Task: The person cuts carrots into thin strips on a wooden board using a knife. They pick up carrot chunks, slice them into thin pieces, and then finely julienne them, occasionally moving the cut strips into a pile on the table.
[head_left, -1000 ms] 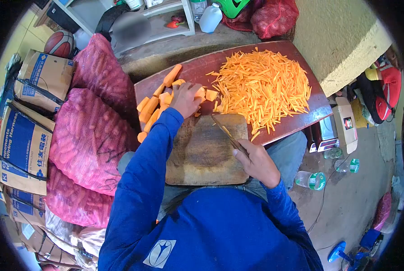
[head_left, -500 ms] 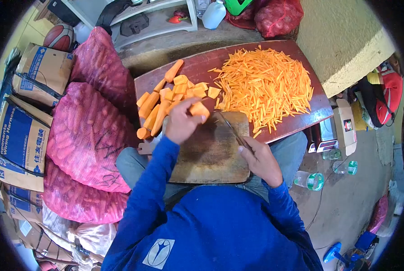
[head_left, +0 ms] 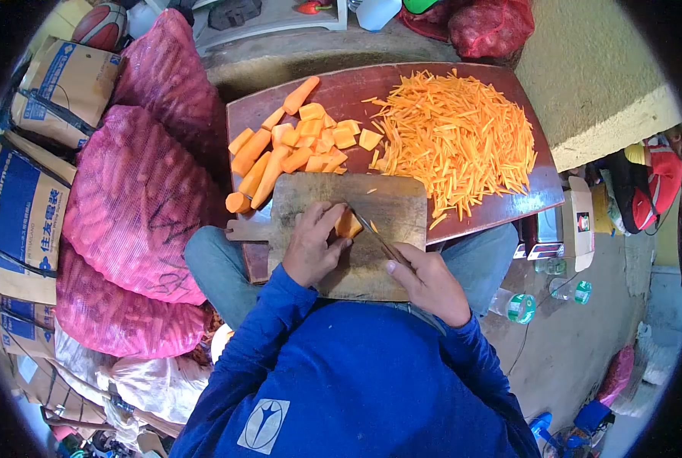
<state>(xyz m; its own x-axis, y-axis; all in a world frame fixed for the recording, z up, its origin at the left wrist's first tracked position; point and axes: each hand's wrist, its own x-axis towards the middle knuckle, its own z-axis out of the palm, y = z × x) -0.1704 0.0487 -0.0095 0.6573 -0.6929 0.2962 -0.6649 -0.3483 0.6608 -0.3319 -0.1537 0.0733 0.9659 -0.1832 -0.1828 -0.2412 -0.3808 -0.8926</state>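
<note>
On the wooden cutting board (head_left: 303, 195), my left hand (head_left: 312, 243) grips a carrot chunk (head_left: 348, 225) with its fingers around the left side. My right hand (head_left: 432, 281) is closed on the handle of a knife (head_left: 379, 243), whose blade touches or lies right beside the chunk's right side. Beyond the board at the left, peeled carrots (head_left: 268, 177) and cut carrot chunks (head_left: 310, 130) lie on the red-brown table (head_left: 348, 91). A large heap of carrot sticks (head_left: 455, 141) covers the table's right part.
Pink mesh sacks (head_left: 138, 206) and strapped cardboard boxes (head_left: 24, 206) stand at the left. A concrete ledge (head_left: 600, 114) is at the upper right. Plastic bottles (head_left: 520, 308) lie on the floor at the right. A red mesh bag (head_left: 490, 27) sits behind the table.
My left hand has gone from the carrot pile to the board, bringing a chunk along. The knife in my right hand now meets that chunk. The view has shifted a little.
</note>
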